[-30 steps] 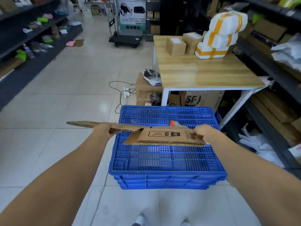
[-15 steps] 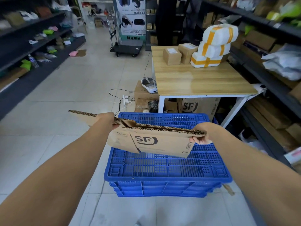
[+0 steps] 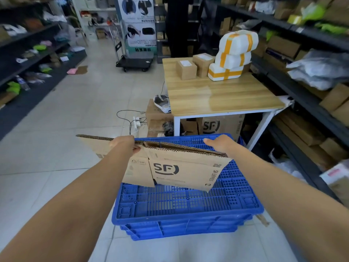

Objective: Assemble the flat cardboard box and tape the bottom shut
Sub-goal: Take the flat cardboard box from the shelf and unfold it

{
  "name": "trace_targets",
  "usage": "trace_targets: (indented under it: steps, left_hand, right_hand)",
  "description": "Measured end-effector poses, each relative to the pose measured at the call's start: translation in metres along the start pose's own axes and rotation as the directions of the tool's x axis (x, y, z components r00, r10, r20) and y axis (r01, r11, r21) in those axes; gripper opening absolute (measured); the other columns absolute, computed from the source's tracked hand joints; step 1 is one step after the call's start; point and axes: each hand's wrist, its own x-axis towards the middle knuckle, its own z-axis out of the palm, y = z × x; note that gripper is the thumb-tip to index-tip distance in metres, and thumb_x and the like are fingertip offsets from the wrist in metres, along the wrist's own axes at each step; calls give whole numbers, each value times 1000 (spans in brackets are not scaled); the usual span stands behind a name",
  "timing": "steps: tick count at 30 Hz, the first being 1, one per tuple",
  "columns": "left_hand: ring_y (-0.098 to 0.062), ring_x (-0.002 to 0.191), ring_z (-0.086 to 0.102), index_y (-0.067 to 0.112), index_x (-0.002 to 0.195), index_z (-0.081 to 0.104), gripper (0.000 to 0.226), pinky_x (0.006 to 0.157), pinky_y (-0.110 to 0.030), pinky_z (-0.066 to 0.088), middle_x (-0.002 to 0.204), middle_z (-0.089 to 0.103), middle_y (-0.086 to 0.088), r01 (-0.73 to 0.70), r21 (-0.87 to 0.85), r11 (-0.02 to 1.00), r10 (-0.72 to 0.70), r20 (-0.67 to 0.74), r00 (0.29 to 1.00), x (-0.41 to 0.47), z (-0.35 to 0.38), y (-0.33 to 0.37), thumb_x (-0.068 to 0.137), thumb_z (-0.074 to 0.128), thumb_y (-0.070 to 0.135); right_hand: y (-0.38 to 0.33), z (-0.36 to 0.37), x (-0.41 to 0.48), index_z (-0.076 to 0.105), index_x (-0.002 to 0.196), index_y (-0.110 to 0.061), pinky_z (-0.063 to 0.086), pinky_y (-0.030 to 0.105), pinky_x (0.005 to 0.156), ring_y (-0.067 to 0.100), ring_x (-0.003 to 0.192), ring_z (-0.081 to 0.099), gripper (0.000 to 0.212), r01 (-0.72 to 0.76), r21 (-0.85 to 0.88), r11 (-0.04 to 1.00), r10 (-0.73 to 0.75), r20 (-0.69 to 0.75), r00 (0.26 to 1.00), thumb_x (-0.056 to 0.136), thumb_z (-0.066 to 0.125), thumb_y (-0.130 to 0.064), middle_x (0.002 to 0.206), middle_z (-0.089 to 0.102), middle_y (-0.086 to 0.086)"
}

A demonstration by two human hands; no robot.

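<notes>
A flat brown cardboard box [image 3: 181, 171] with a black SF logo hangs in the air above an upturned blue plastic crate [image 3: 188, 203]. Its corrugated top edge faces me and the layers gape slightly. My left hand [image 3: 122, 144] pinches the top edge near its left part. My right hand [image 3: 221, 144] holds the far side of the top edge near the right end, thumb pointing left. No tape shows in view.
A wooden table [image 3: 217, 97] stands behind the crate with small cardboard boxes [image 3: 186, 69] and white foam parcels [image 3: 234, 55]. Boxes and cables [image 3: 132, 121] lie under and beside it. Dark shelves line both sides. A trolley [image 3: 135, 63] stands far back.
The box has swung from lying flat to hanging upright with the SF face toward me. Both hands rose slightly, and my right hand shifted over the top edge.
</notes>
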Motion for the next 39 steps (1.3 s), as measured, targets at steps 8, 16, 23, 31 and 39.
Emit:
trace_targets:
  steps: [8,16,23,31,39]
  left_hand:
    - [-16,28,55,-4,118,52,34,43,-29,57,64,70,-11,22,55,998,-19,-50,999,13,2,15,84,56,3]
    - [-40,119,47,11,134,28,91,61,-44,56,133,45,-16,94,-86,992,-106,-153,983,19,-3,24,64,83,28]
    - [-42,122,46,7,138,19,76,81,-49,55,140,36,-17,117,-120,986,-117,5,993,13,3,37,82,70,14]
    - [-40,120,50,13,138,16,76,73,-44,55,133,43,-23,76,-15,997,-74,78,994,9,3,32,84,70,10]
    - [-37,111,56,12,122,24,46,70,-38,54,91,57,-17,74,-32,997,-72,45,996,1,-3,26,89,51,-5]
  right_hand:
    - [-62,26,2,61,89,-5,34,26,65,17,74,48,36,410,-241,880,-327,318,890,88,60,-41,79,50,0]
    - [-77,37,24,47,67,-15,31,27,57,16,63,41,27,384,-436,814,-284,277,918,94,51,-19,72,43,2]
    - [-76,36,43,39,63,-22,28,26,53,14,59,36,33,367,-396,842,-284,253,925,89,60,-21,68,37,-1]
    - [-76,25,38,63,112,-9,44,31,83,27,93,61,60,365,-214,906,-283,334,899,83,56,-61,94,63,10]
    - [-71,30,40,46,71,-8,28,30,61,17,61,36,37,437,-306,846,-374,245,895,99,46,-32,64,35,2]
